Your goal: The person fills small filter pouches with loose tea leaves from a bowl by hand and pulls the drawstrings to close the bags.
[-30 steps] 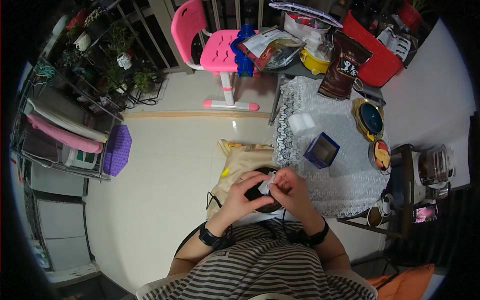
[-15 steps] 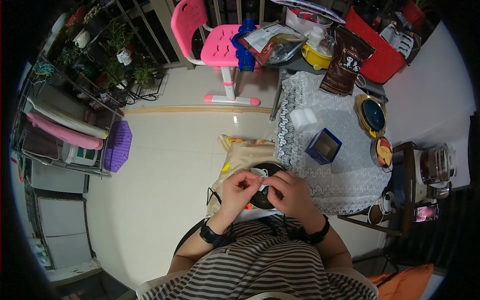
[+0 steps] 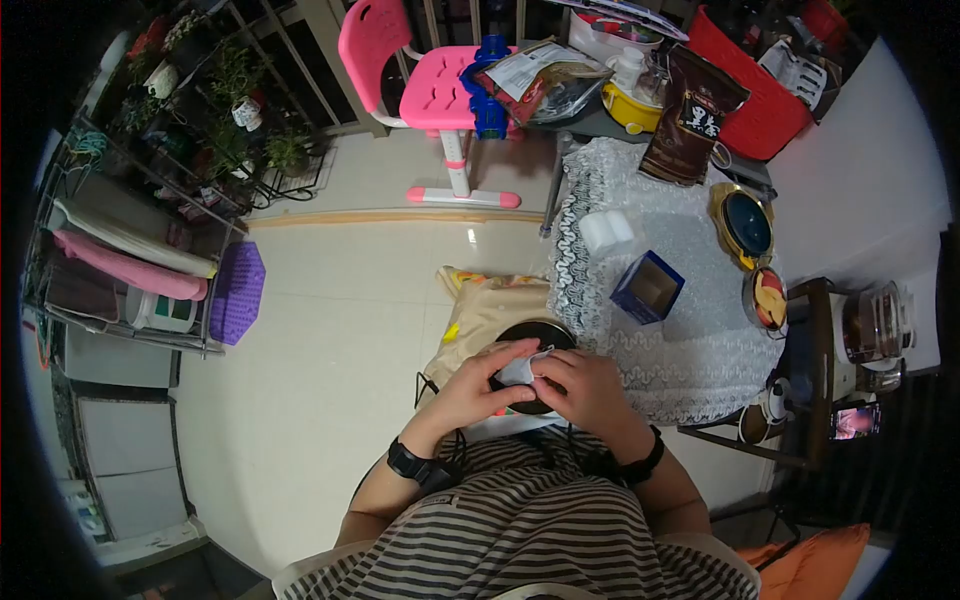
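Over my lap, a small white pouch lies between my two hands, its top partly hidden by fingers. My left hand curls round its left side, fingers above and thumb below. From the right, my right hand pinches the pouch's edge. Beneath both hands is a dark round container with a pale rim; its inside is mostly covered. It rests on a beige cloth bag with colourful patches.
To the right, a lace-covered table holds an open blue box, white wrapped items, a brown packet, a dark bowl and a bowl of cut fruit. A pink chair stands ahead.
The left hand has opened from a fingertip pinch to curl round the pouch, which now shows flatter and wider. The right hand still pinches it.
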`<state>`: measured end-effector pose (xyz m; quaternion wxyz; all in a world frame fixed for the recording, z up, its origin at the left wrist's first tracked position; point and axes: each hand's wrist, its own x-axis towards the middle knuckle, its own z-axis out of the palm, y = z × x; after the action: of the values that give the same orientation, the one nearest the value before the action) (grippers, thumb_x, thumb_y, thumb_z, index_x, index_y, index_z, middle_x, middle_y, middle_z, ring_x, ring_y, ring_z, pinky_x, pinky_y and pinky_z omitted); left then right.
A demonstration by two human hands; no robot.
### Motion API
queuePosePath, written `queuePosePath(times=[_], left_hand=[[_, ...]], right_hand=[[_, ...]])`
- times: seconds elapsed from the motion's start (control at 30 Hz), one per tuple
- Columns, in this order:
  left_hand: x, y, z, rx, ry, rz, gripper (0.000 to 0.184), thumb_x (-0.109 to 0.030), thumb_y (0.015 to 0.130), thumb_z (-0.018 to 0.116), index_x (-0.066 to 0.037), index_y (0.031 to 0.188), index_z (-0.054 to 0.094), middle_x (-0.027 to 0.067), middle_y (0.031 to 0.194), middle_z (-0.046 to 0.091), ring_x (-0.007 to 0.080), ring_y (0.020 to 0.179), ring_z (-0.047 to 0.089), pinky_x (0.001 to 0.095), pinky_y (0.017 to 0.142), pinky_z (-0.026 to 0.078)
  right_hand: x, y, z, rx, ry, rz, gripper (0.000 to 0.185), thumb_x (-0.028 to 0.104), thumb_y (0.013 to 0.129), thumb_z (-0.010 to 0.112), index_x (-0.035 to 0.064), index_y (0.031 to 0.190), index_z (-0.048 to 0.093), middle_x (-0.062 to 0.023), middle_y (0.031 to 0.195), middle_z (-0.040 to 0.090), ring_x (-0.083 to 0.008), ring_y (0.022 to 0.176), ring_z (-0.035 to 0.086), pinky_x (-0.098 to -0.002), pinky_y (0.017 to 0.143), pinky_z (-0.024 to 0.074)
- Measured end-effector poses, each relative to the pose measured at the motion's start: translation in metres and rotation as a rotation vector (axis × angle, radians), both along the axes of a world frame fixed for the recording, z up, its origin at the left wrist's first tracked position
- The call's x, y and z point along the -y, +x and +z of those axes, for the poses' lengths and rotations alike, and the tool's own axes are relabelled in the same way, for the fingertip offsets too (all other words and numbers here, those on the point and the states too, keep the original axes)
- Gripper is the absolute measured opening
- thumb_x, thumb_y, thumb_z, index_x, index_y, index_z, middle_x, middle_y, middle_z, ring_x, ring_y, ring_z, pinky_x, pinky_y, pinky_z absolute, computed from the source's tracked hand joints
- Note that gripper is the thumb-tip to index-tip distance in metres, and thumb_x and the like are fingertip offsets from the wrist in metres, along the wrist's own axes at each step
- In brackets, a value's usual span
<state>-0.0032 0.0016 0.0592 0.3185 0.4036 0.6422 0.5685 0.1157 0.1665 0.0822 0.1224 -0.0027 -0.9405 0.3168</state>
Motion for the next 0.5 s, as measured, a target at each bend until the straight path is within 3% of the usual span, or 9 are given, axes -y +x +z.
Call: queuePosePath(times=[0.17,0.27,0.33,0.5], left_hand=[[0.000,-0.003,0.001,0.014,-0.046,-0.131,0.055,-0.016,0.079,0.075,-0.004,0.129,0.056,0.0127,0.121,0.058,0.0267,0.113,0.054,0.0359,0.097,0.042],[0.001,-0.003,0.000,-0.149,-0.032,-0.130,0.053,-0.016,0.079,0.075,-0.003,0.127,0.057,0.0132,0.116,0.060,0.0283,0.111,0.055,0.0368,0.097,0.042],[0.001,-0.002,-0.006,-0.254,0.014,-0.116,0.050,-0.016,0.080,0.074,-0.002,0.125,0.058,0.0139,0.118,0.059,0.0295,0.111,0.056,0.0378,0.097,0.043],[0.002,0.001,-0.012,-0.173,-0.004,-0.180,0.048,-0.015,0.084,0.070,-0.002,0.127,0.054,0.0157,0.126,0.056,0.0315,0.116,0.054,0.0384,0.098,0.043]], right_hand=[[-0.001,0.003,-0.005,-0.070,-0.023,0.035,0.015,0.020,0.082,0.066,0.0123,0.094,0.065,-0.0059,0.081,0.066,-0.0239,0.070,0.066,-0.0368,0.059,0.0510],[0.000,0.003,-0.005,-0.092,-0.043,0.029,0.014,0.019,0.083,0.066,0.0123,0.095,0.065,-0.0056,0.078,0.066,-0.0239,0.067,0.065,-0.0359,0.057,0.0510],[0.001,0.002,-0.001,-0.115,-0.061,0.029,0.013,0.019,0.083,0.066,0.0122,0.095,0.065,-0.0054,0.076,0.066,-0.0240,0.065,0.065,-0.0353,0.057,0.0509],[0.002,0.003,0.002,-0.097,-0.125,0.049,0.011,0.014,0.080,0.069,0.0132,0.091,0.067,-0.0053,0.076,0.068,-0.0231,0.064,0.066,-0.0328,0.056,0.0515]])
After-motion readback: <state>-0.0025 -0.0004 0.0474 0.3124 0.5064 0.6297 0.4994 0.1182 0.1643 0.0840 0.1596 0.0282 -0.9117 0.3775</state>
